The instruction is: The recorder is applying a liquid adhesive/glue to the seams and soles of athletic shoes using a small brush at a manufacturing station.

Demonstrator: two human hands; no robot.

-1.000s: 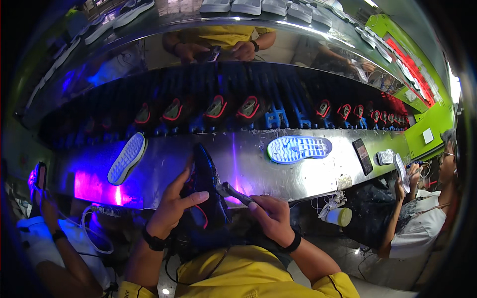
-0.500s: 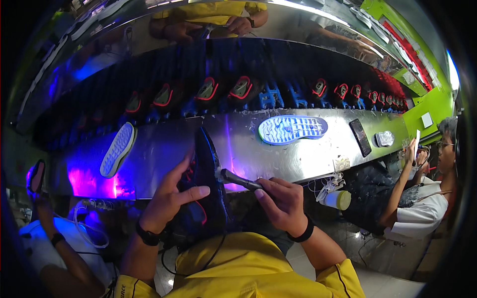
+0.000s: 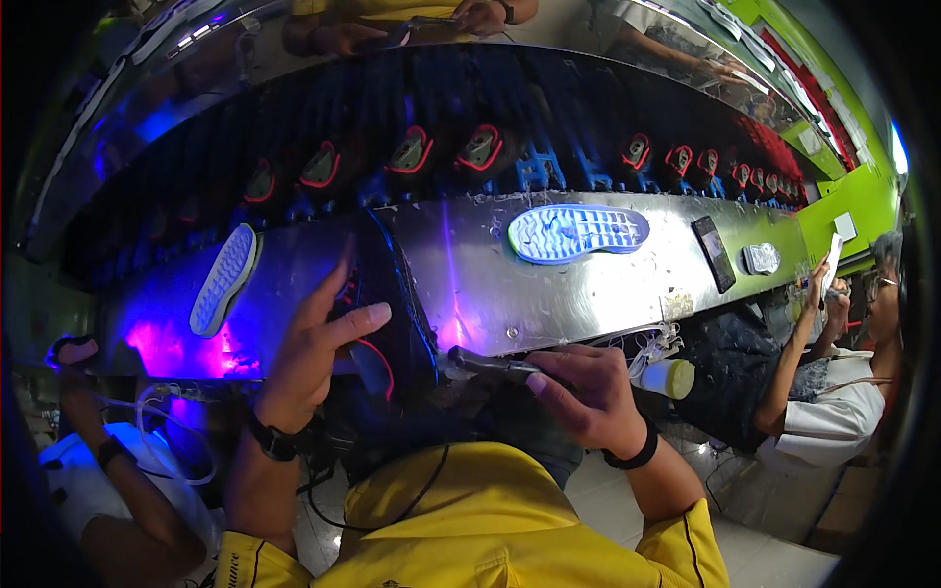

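Note:
My left hand [image 3: 312, 358] is closed round the far side of a dark shoe upper [image 3: 392, 304] with red trim and a blue line along its edge, the thumb stretched out over it. The upper is held in front of me, its far end over the metal bench. In my right hand [image 3: 590, 392] is a brush [image 3: 495, 367] with a dark handle, pinched between thumb and fingers. The pale brush head lies close beside the upper's right edge; whether it touches, I cannot tell. The upper's near end is dark and hard to make out.
On the bench [image 3: 578, 299] lie one white sole [image 3: 223, 281] at left, another sole [image 3: 578, 235] beyond the brush, a phone [image 3: 713, 255] and a small pale object [image 3: 761, 259]. Behind runs a rack with several red-trimmed shoes [image 3: 412, 152]. People work at left and right.
The brush head has slid nearer to me along the upper's edge and slightly off it. The upper leans more to the left. The view has shifted a little.

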